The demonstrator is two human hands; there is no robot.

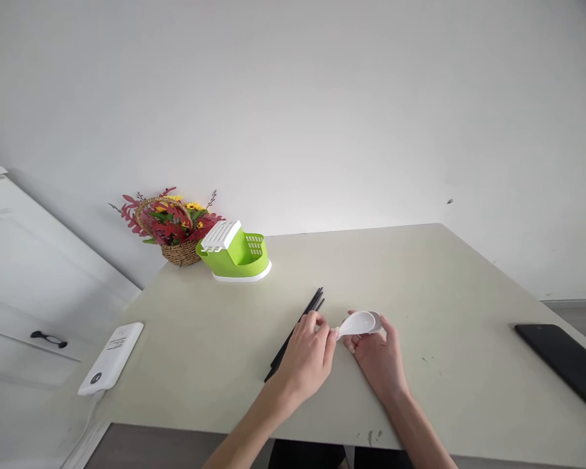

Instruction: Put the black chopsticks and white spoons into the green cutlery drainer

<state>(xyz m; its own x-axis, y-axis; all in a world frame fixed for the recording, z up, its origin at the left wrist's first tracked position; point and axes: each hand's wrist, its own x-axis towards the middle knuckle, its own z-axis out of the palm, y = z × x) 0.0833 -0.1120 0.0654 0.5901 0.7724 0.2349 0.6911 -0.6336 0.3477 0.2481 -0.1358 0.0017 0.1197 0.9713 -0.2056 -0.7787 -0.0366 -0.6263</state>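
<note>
White soup spoons (357, 324), at least two with their bowls overlapping, are held just above the table between my hands. My left hand (305, 357) pinches the handle end, most of which its fingers cover. Around the bowl end, my right hand (381, 365) is closed with the thumb at the right rim and fingers underneath. Several black chopsticks (314, 301) lie slanted on the table beside and partly behind my left hand.
A green utensil holder (244, 266) with a white slotted top stands at the back left, against a wicker basket of flowers (180, 253). A white power bank (111, 358) with a cable lies at the left table edge. A black phone (561, 365) lies at the right edge.
</note>
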